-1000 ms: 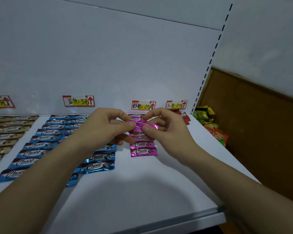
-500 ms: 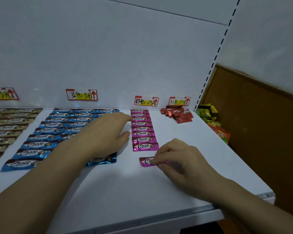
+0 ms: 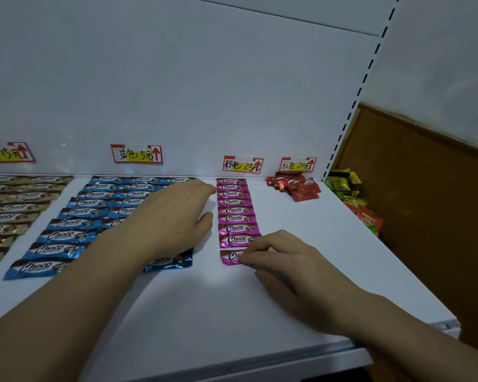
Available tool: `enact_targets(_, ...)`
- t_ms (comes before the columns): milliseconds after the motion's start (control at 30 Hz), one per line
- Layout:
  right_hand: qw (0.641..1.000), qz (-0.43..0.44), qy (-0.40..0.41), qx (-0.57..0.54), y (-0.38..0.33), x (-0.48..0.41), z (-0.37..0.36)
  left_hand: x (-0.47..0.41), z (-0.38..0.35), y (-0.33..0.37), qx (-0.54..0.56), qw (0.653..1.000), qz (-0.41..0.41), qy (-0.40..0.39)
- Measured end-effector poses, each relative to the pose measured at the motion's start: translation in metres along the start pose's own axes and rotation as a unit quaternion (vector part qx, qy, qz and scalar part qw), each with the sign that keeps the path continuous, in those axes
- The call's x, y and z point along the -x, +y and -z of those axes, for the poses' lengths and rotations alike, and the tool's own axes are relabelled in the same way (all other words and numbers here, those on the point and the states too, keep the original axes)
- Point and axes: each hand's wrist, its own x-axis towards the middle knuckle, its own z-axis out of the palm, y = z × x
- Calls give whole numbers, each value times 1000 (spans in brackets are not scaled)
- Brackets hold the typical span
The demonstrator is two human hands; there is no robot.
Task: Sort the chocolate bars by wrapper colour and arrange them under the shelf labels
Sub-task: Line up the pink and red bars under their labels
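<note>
A column of pink chocolate bars [image 3: 233, 209] runs forward from the pink label [image 3: 242, 164]. At its near end lies one more pink bar [image 3: 231, 257], and my right hand [image 3: 290, 268] rests on its right half, fingertips pinching it against the shelf. My left hand [image 3: 174, 216] lies flat, fingers extended, over the blue bars [image 3: 83, 213], next to the pink column. The blue label [image 3: 136, 153] is on the back wall. Gold bars [image 3: 11, 208] lie at far left under a yellow label [image 3: 6, 153]. Red bars [image 3: 295, 186] are heaped under the red label [image 3: 298, 164].
The white shelf [image 3: 204, 307] has bare surface in front of the rows and right of the pink column. Its metal front edge [image 3: 260, 365] runs along the bottom. Yellow, green and red snack packs [image 3: 353, 199] lie beyond the shelf's right end beside a brown wall.
Both hands held a pink bar above the pink column a second ago. My right hand brought it down to the shelf, then slid it up to the column's near end. My left hand settled over the blue bars.
</note>
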Motion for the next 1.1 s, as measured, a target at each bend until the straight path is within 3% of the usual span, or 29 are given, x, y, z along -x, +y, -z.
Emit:
enact_targets(433,1000,-9,18,12,1,-2,1,0,1,2,-3,1000,1,-19)
enact_targets(633,974,-118,166,-96,16,-2,9,3,4,4,-4,1000,8,-23)
enact_targets(767,972,-182,142,-49,57,-14,27,-2,19,22,-4,999,-14,-44)
enact_targets(933,962,-227,147,-31,109,-19,22,-80,25,75,-26,994,-83,-60)
enact_targets(1100,926,-287,226,-96,120,-15,15,-166,-28,132,41,994,-81,-68)
